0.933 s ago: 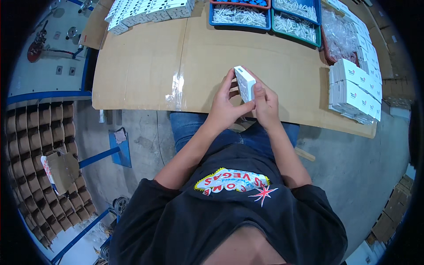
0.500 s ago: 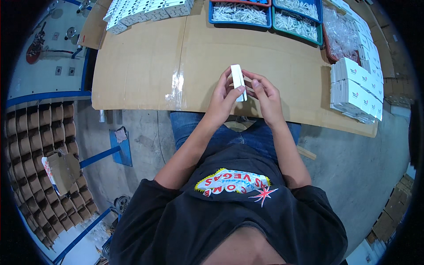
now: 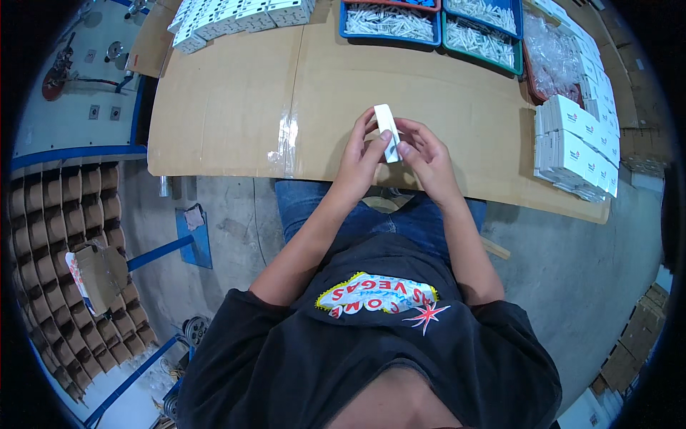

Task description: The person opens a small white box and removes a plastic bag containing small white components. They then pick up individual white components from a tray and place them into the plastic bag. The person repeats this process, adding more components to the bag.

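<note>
Looking down, head view: a seated person works at the near edge of a worktop (image 3: pixel 236 107) that is covered with brown cardboard sheets.
Left hand (image 3: pixel 357 154): its grip is pinched on the left side of a small white carton (image 3: pixel 387 133), with the thumb on the face toward the person.
Right hand (image 3: pixel 429 161): its grip is also pinched on the same carton, the fingertips (image 3: pixel 404 149) pressing at the lower right end.
Small white carton: long and narrow, held a little above the worktop between both hands, standing nearly upright and tilted slightly; I cannot tell if its flaps are closed.
Right of the hands: a stack of white boxes (image 3: pixel 575 146) lies near the right edge of the worktop, well apart from the hands.
Far side, middle: a blue tray (image 3: pixel 389 21) and beside it a green tray (image 3: pixel 482 39), both filled with small white pieces.
Far side, right: clear plastic bags (image 3: pixel 550 57) lie just beside the green tray.
Far side, left: a row of flat white cartons (image 3: pixel 236 14) lies along the far edge.
Left of the person: a rack of cardboard dividers (image 3: pixel 64 236) stands on the floor.
</note>
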Demonstrator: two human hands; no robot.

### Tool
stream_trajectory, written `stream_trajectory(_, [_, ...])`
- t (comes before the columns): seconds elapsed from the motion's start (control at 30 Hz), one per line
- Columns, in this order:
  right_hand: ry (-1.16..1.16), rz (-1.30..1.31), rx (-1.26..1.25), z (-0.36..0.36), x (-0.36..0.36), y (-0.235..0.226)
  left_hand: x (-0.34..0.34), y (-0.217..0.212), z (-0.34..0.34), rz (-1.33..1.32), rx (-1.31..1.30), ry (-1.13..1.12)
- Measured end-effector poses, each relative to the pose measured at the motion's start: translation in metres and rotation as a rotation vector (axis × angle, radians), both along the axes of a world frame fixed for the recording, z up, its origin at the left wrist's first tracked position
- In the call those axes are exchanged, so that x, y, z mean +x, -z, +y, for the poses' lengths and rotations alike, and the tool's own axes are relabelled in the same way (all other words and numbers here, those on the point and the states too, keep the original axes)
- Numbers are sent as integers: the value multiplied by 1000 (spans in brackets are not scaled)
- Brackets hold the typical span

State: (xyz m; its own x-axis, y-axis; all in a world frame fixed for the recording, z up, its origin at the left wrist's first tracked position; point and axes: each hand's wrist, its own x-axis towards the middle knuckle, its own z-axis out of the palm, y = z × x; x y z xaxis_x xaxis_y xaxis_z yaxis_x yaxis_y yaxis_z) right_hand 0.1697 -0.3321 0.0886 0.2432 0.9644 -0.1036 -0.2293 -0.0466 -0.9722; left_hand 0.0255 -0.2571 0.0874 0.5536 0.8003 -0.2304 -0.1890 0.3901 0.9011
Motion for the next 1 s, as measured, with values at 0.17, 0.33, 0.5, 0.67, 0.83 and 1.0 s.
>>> stream_trajectory(0.17, [-51,-55,6,-1,-2,6,-1,4,0,90,90,3])
stream_trajectory(0.33, [-59,-88,51,-2,-7,7,-3,-3,1,66,61,1])
stream_trajectory(0.5, [-55,-353,118,-3,-14,6,-4,0,-1,66,153,-18])
stream_trajectory(0.67, [-39,-424,114,-5,-16,4,-5,-5,-5,79,235,-28])
stream_trajectory(0.83, [-19,-432,172,-5,-17,2,-4,-4,-6,57,274,-44])
stream_trajectory(1.0, [18,-243,203,-1,-18,6,-3,-5,-4,50,266,-41])
